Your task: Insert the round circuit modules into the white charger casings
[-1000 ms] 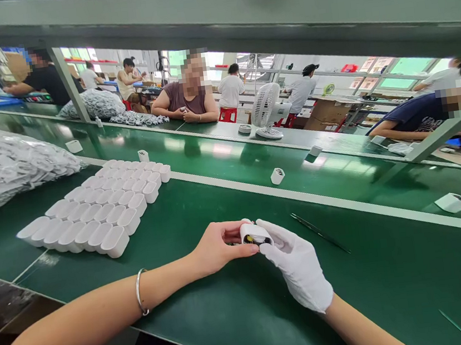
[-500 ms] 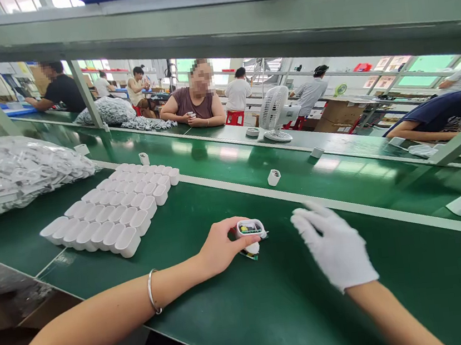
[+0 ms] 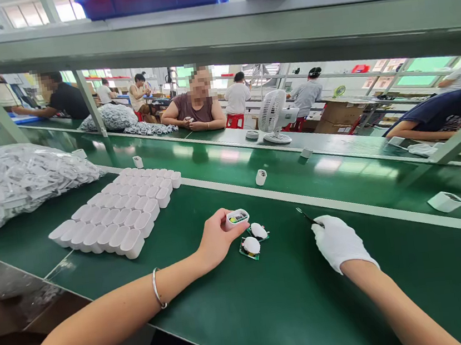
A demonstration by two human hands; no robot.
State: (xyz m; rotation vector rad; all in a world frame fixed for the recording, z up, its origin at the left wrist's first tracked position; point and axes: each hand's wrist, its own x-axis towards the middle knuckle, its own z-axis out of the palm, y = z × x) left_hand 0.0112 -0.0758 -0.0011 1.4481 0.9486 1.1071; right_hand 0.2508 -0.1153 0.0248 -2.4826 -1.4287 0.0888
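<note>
My bare left hand grips a white oval plastic housing by its side, with its open top facing up. Green and yellow electronic parts show inside it. Just right of and below that hand, two small circuit boards topped with white pads lie on the green surface. My right hand, in a white glove, is closed on a pair of dark tweezers, whose silver tips point up and to the left. The tweezers are apart from the housing and the boards.
Rows of white housings stand to the left, beside a big clear bag of white parts. Single housings sit on the green belt past a white strip. A shelf beam crosses overhead. Several people work beyond, near a fan.
My right hand has gone from spread fingers to closed on the tweezers. My left hand with the housing has shifted slightly left and up, uncovering the two boards. Belt housings have shifted left.
</note>
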